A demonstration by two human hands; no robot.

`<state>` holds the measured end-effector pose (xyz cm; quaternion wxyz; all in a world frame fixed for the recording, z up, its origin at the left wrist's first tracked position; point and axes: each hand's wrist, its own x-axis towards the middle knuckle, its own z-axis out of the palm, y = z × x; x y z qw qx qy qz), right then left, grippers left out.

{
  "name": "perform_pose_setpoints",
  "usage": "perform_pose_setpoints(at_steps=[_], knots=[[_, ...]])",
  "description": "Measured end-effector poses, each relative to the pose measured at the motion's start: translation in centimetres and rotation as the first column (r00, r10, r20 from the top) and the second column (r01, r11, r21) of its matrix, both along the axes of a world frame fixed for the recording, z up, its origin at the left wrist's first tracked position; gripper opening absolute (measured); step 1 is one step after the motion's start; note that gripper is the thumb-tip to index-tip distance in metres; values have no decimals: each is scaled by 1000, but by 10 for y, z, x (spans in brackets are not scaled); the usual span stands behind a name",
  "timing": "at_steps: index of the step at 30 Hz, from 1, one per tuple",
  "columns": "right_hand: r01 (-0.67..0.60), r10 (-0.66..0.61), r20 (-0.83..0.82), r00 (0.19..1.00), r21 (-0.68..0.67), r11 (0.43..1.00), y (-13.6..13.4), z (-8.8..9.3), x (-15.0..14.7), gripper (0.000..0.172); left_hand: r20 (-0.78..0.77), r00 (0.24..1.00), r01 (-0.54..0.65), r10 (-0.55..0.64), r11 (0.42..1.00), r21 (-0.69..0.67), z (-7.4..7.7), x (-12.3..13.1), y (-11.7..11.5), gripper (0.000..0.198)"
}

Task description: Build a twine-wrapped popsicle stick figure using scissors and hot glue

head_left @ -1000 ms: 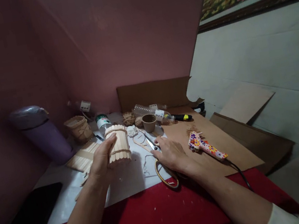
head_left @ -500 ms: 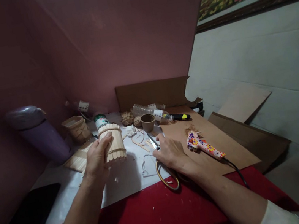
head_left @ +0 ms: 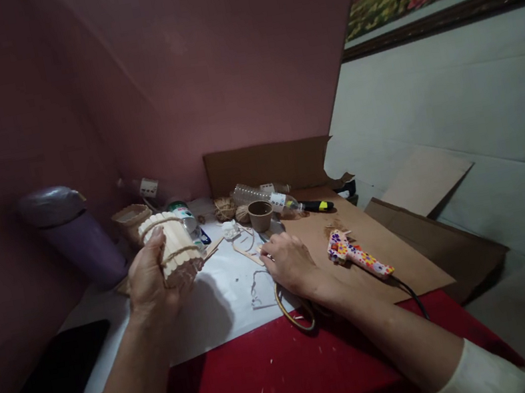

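Note:
My left hand (head_left: 151,277) is wrapped round a holder made of craft sticks (head_left: 173,240), with twine bands near both ends. The holder is tilted, raised above the white sheet. My right hand (head_left: 290,261) is low on the table, fingers curled and drawn together over the scissors (head_left: 294,319). Their large handle loops stick out toward me; the blades are mostly hidden under the hand. What the fingertips touch there is too small to make out. Just beyond the right hand stands a small brown cup (head_left: 261,215). A few wooden stick scraps (head_left: 247,253) lie by its fingertips.
A flower-patterned glue gun (head_left: 358,257) lies on the cardboard (head_left: 384,249) at right, its cord trailing forward. Behind are a clear plastic bottle (head_left: 256,193), a yellow-black cutter (head_left: 317,205), and twine balls (head_left: 225,209). A purple cylinder (head_left: 80,242) leans at left beside another holder (head_left: 130,220).
My left hand has moved left and tipped the craft-stick holder, exposing the bottle behind it. My right hand has slid slightly forward and left, covering the scissor blades; their loops stay in place.

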<state>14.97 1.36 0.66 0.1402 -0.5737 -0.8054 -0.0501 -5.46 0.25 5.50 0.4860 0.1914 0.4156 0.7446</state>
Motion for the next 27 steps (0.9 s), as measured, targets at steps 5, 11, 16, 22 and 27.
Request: perform_pose_setpoints(at_steps=[5,11,16,22,27], knots=[[-16,17,57,998,-17,1000,6,1,-7,25,20,993,-116,116,993,24,4,-1,-2,14],[-5,12,127,992,-57,998,10,2,-21,24,34,990,-138,137,990,33,5,-3,-3,10],[26,-7,163,987,-113,993,13,5,-29,20,43,988,-149,146,987,66,3,-4,-3,12],[45,-21,146,989,-160,986,12,5,-33,32,41,993,-115,111,990,85,0,-6,-1,12],[19,-16,17,1000,-217,976,12,1,-36,32,27,982,-187,186,979,77,-3,-5,4,13]])
